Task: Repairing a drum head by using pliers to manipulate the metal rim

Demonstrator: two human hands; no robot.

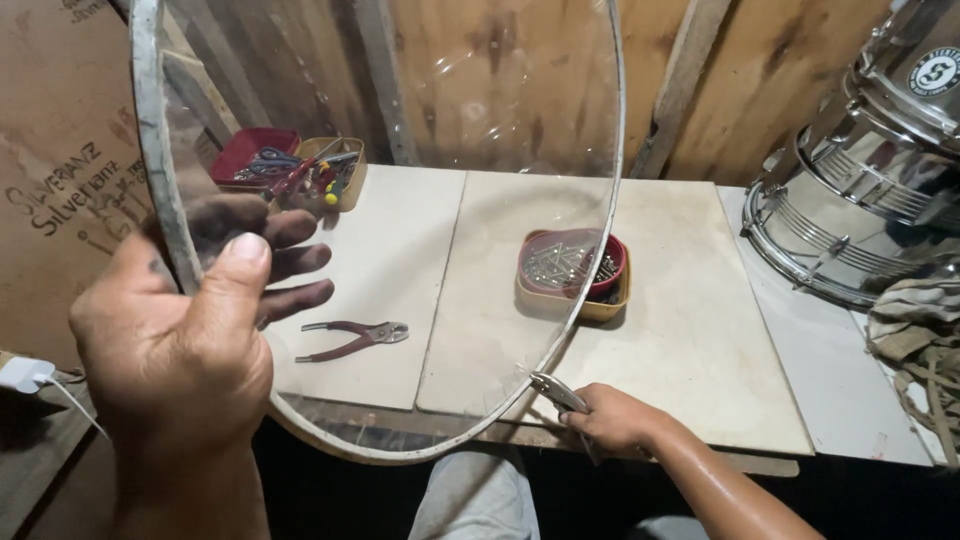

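A large round clear drumhead with a thin metal hoop is held upright in front of the head camera, over a workbench of pale boards. Its left rim is clamped by the left hand, thumb on the near side and dark-smudged fingers seen through the film on the far side. Low on the right, the right hand is closed around the handles of a pair of pliers, whose tip is set at the lower right rim of the hoop. The two hands are kept well apart, at opposite sides of the hoop.

Seen through the clear film, a second pair of pliers with red handles lies flat on the bench, and a red bowl of metal screws is nested in a tan tray. At the back left, a red tray and a tan box of small tools are set side by side. A chrome drum shell is leaned at the right edge, with a heap of rags just below it
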